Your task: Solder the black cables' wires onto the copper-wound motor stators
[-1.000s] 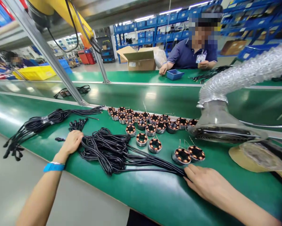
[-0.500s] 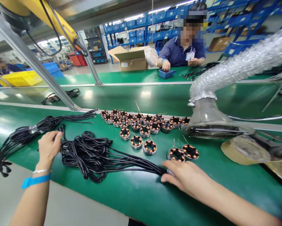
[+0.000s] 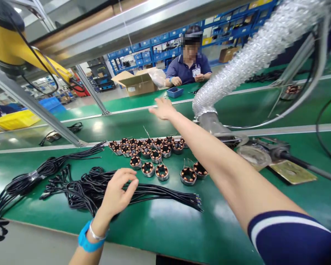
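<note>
Reaching far across the belt, the right hand point(image 3: 162, 108) has left the cable ends and now hangs open and empty, while the left hand point(image 3: 118, 193), fingers loosely spread, has shifted right onto the black cable bundle point(image 3: 99, 186) lying near-left of the stators point(image 3: 151, 154).

A factory: green conveyor line point(image 3: 165, 114), blue bin racks point(image 3: 154, 40), motor stators point(image 3: 147, 147).

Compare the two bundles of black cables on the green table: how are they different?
The tied cable bundle at far left is bound by a clear band and stretched long; the loose cable bundle is coiled at one end and fans out to bare wire tips. The left hand hovers over the loose cable bundle, while no hand is near the tied cable bundle. Both are black and lie on the green table.
</note>
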The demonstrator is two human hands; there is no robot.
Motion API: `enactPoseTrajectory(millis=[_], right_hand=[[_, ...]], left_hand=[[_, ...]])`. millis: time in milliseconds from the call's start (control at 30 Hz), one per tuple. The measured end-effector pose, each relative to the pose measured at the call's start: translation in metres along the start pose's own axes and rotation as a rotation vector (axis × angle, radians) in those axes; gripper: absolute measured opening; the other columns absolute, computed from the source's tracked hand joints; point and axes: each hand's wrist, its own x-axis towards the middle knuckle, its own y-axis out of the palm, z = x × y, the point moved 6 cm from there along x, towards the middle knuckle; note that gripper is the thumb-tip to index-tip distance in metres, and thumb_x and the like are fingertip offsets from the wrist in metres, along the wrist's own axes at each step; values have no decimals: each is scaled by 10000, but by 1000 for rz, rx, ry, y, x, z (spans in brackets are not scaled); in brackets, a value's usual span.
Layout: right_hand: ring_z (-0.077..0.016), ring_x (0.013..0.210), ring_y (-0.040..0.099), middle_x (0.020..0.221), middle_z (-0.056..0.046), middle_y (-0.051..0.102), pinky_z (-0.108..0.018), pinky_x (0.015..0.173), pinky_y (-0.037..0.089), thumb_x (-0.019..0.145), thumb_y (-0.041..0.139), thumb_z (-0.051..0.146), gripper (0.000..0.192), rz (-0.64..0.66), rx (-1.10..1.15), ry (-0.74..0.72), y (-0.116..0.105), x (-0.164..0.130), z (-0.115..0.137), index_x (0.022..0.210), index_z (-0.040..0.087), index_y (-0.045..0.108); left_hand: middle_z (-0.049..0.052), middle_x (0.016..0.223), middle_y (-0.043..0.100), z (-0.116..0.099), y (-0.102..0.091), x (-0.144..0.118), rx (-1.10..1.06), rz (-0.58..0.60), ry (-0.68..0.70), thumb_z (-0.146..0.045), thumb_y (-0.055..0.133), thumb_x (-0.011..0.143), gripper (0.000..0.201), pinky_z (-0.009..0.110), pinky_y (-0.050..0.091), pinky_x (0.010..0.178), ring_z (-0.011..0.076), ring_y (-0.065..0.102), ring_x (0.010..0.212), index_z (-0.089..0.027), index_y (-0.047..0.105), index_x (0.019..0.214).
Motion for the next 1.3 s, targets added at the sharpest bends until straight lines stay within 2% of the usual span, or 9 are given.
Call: enactPoseTrajectory(millis=[133,233,333,467,567,733,900,1033,1300], right_hand=[[-422,1422,249,1564,-192,249,-624,1070,336,788,702,302,715,30,11,-91,-14,-32,-1,1421,142,407],[-253,1288,490,1377,-109,546,-405,1088,401,857,626,291,408,46,47,-290,-38,-117,0,1245,165,594],[-200,899,677,1002,-54,730,-343,843,540,891,566,341,238,141,206,-359,-63,-214,-36,1019,190,699],[-196,682,665,835,-54,739,-303,612,552,779,675,439,254,66,367,270,-78,-298,-166,853,204,737],[-225,747,676,865,-82,721,-276,529,562,628,775,412,414,-307,697,713,-84,-337,-255,953,167,697],[-142,740,670,987,-53,685,-205,582,580,647,760,294,435,-631,827,803,-91,-347,-305,1044,188,617],[-114,602,625,710,-30,626,-160,482,535,745,687,190,81,-739,1039,905,-92,-346,-314,776,156,621],[-91,562,585,658,-18,579,-154,465,512,868,601,165,154,-786,1151,1007,-92,-354,-328,715,166,582],[-80,632,584,849,2,620,-205,543,516,951,593,296,181,-833,1092,956,-100,-336,-337,1003,124,606]], left_hand=[[79,1066,648,-23,26,19,-1,154,31,-222,523,928,120,323,494,922,192,605,1042,-197,640,922],[78,1101,645,-22,46,48,149,259,52,-231,486,948,176,318,478,961,193,589,1073,-193,646,1011],[94,1095,650,4,68,90,382,320,2,-175,464,935,237,343,466,977,226,580,1077,-182,676,1042],[123,990,651,43,95,145,459,346,-34,-1,462,820,338,355,482,895,253,589,999,-170,723,951],[93,917,652,60,106,169,457,418,-5,48,506,720,333,305,477,853,228,594,957,-184,722,820],[57,903,661,71,98,174,442,488,15,28,482,680,359,272,471,792,200,614,900,-189,710,854],[53,883,682,75,89,152,451,541,-46,-72,539,670,229,266,470,711,200,638,805,-190,709,768],[60,892,686,77,86,143,460,530,-81,-173,564,747,120,283,462,769,217,640,849,-200,681,749],[135,869,665,86,80,141,492,402,-104,-307,347,900,288,365,469,773,272,633,830,-179,590,813]])
